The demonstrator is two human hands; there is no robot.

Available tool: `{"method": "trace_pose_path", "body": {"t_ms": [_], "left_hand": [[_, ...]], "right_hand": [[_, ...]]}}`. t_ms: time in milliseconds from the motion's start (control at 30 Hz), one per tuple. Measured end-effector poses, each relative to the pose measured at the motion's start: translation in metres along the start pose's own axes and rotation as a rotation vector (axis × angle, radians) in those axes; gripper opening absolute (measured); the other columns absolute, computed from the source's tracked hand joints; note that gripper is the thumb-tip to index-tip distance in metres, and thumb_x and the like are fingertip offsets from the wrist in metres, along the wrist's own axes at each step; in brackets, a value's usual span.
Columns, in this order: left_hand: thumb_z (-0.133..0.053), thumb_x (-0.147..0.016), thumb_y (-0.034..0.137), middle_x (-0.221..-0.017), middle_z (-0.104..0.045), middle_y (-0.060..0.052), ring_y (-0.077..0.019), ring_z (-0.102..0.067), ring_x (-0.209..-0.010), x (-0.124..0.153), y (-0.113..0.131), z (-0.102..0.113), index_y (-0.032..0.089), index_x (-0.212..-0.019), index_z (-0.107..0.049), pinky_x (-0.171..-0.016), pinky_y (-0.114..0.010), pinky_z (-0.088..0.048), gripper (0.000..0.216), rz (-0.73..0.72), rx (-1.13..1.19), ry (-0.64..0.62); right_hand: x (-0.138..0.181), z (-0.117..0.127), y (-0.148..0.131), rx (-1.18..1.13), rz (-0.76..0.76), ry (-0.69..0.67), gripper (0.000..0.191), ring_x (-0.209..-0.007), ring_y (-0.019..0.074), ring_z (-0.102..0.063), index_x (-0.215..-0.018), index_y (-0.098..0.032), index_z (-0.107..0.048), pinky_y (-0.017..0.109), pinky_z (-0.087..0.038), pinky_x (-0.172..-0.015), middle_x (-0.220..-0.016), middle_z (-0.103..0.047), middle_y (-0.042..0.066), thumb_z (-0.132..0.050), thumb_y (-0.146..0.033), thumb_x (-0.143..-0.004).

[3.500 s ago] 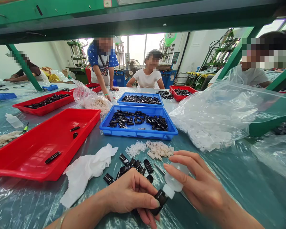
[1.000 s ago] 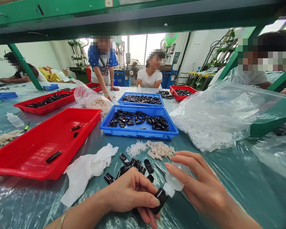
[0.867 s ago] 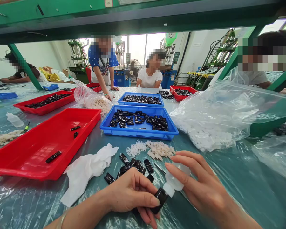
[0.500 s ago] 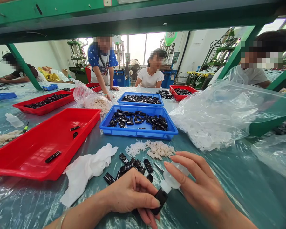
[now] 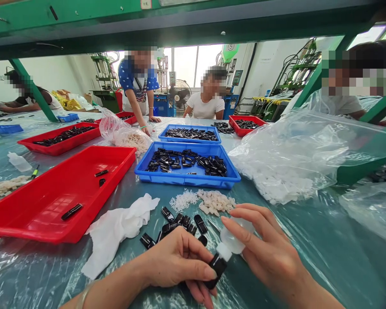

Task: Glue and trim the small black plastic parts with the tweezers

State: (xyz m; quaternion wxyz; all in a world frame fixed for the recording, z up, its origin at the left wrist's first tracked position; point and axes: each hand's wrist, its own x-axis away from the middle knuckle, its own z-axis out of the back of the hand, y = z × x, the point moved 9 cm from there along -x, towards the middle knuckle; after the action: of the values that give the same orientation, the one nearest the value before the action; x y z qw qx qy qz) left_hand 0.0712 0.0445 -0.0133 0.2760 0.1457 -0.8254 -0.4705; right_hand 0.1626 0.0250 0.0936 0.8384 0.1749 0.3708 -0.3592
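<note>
My left hand (image 5: 183, 262) pinches a small black plastic part (image 5: 217, 272) between thumb and fingers, near the front of the table. My right hand (image 5: 273, 249) holds a translucent squeeze bottle (image 5: 233, 240), tilted so that its white cap end meets the top of the black part. Whether anything flows from the tip cannot be seen. Several loose black parts (image 5: 180, 223) lie just beyond my left hand. Past them are a heap of tiny clear-white pieces (image 5: 183, 199) and a heap of cream-coloured pieces (image 5: 216, 201). A white cloth (image 5: 119, 231) lies crumpled to the left.
A red tray (image 5: 67, 180) with a few black parts stands at left. Two blue trays (image 5: 186, 182) of black parts stand ahead. A clear bag (image 5: 286, 159) of white pieces is at right. Several people sit or stand around the table, and a green beam (image 5: 180, 32) crosses overhead.
My hands, the bottle and the black part stay nearly in place. Across the table, the seated person in white has shifted slightly to the right.
</note>
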Motion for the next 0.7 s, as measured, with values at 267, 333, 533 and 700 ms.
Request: {"method": "trace_pose_path", "body": {"t_ms": [267,333,533,700], "left_hand": [[-0.069,-0.068,0.029,-0.065,-0.063,-0.005,-0.0101,-0.064,-0.054,0.0010,-0.0023,0.0010,0.008,-0.074,-0.068,-0.046,-0.012,-0.046,0.022,-0.001,-0.005,0.001],[-0.069,-0.068,0.029,-0.065,-0.063,-0.005,-0.0102,-0.064,-0.054,0.0013,-0.0026,0.0016,0.008,-0.074,-0.068,-0.046,-0.012,-0.046,0.022,0.010,0.001,0.013],[-0.068,-0.070,0.027,-0.066,-0.063,-0.004,-0.0098,-0.064,-0.054,0.0026,-0.0012,0.0019,0.009,-0.073,-0.068,-0.047,-0.012,-0.046,0.019,0.007,-0.011,0.018],[-0.068,-0.069,0.026,-0.067,-0.064,-0.004,-0.0102,-0.064,-0.056,0.0023,-0.0023,0.0044,0.009,-0.076,-0.068,-0.049,-0.013,-0.047,0.018,0.004,-0.015,0.035]], "right_hand": [[0.0013,-0.0014,0.0006,-0.035,0.031,-0.029,0.035,-0.097,0.0225,-0.051,-0.101,-0.018,-0.059,0.036,-0.050,-0.076,-0.097,-0.056,0.010,-0.045,0.004,-0.077],[0.0012,-0.0014,0.0006,-0.037,0.034,-0.034,0.035,-0.098,0.0226,-0.050,-0.101,-0.018,-0.059,0.036,-0.050,-0.076,-0.098,-0.056,0.010,-0.046,0.004,-0.077],[0.0023,0.0013,0.0013,-0.057,0.051,-0.032,0.037,-0.100,0.0224,-0.051,-0.103,-0.020,-0.058,0.036,-0.051,-0.077,-0.098,-0.057,0.010,-0.045,0.005,-0.078],[0.0029,-0.0004,0.0014,-0.019,0.071,-0.051,0.039,-0.104,0.0233,-0.051,-0.103,-0.020,-0.059,0.038,-0.050,-0.080,-0.101,-0.059,0.010,-0.044,0.005,-0.078]]}}
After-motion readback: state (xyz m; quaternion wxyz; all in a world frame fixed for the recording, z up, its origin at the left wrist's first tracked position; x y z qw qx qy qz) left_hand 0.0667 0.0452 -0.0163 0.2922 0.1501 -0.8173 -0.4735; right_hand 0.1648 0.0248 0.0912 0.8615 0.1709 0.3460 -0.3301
